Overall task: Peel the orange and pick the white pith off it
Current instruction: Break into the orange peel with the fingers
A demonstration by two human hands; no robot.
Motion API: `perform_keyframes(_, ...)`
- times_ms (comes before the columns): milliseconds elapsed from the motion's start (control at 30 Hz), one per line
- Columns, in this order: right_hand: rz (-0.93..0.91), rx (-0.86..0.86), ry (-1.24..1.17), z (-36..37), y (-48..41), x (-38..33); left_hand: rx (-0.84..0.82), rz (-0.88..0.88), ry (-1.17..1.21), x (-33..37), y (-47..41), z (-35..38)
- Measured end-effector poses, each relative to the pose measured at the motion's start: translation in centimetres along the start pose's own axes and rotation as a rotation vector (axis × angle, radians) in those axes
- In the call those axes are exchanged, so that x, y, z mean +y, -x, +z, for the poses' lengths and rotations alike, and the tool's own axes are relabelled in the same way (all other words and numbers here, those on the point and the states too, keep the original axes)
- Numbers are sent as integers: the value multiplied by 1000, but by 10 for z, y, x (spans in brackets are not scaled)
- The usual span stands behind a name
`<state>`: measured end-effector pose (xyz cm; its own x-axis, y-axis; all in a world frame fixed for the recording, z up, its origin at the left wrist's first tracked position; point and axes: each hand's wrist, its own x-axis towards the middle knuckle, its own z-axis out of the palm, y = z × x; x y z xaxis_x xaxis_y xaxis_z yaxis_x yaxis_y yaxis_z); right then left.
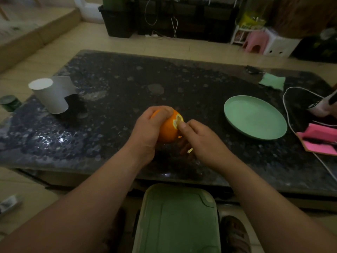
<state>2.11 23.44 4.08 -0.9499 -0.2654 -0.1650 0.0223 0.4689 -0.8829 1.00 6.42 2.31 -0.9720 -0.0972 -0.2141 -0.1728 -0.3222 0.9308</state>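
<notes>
An orange [168, 128] is held above the dark speckled table [113, 83], near its front edge. My left hand [147, 128] grips it from the left, fingers curled over its top. A small patch of peel is torn open on the upper right of the fruit, showing pale pith. My right hand [198, 137] is at that patch, its thumb pressed against the torn edge and its fingers curled under. A small bit of peel [190, 150] shows below the right hand's fingers.
A green plate [255, 116] lies to the right on the table. A white paper roll [51, 94] stands at the left. A green cloth [272, 82], a white cable [289, 114] and a pink item [321, 139] are at the right. A green lidded bin [178, 220] sits below the table edge.
</notes>
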Motion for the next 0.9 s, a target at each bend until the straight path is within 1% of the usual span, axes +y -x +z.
perform_keyframes(67,-57,45,68,1,0,2,14,4,-11,0,0,1)
perform_keyframes(133,-108,81,193,2,1,3,28,9,-54,0,2,3)
perform_keyframes(233,-133,67,399,2,1,2,36,40,-143,-1,4,5)
perform_keyframes(333,-88,83,409,1,0,0,28,88,-246,-3,4,4)
perform_keyframes(433,-84,99,435,2,0,-1,8,114,-304,-4,4,3)
perform_keyframes(567,-78,96,395,3,1,-1,20,88,-289,-1,4,4)
perform_keyframes(667,-98,96,338,-2,1,-2,-4,0,-123,4,4,4)
perform_keyframes(733,-106,70,248,-7,2,-4,-31,-41,-62,11,3,2)
perform_keyframes(900,-78,-15,84,-9,7,-9,-61,-106,-62,14,-4,-7)
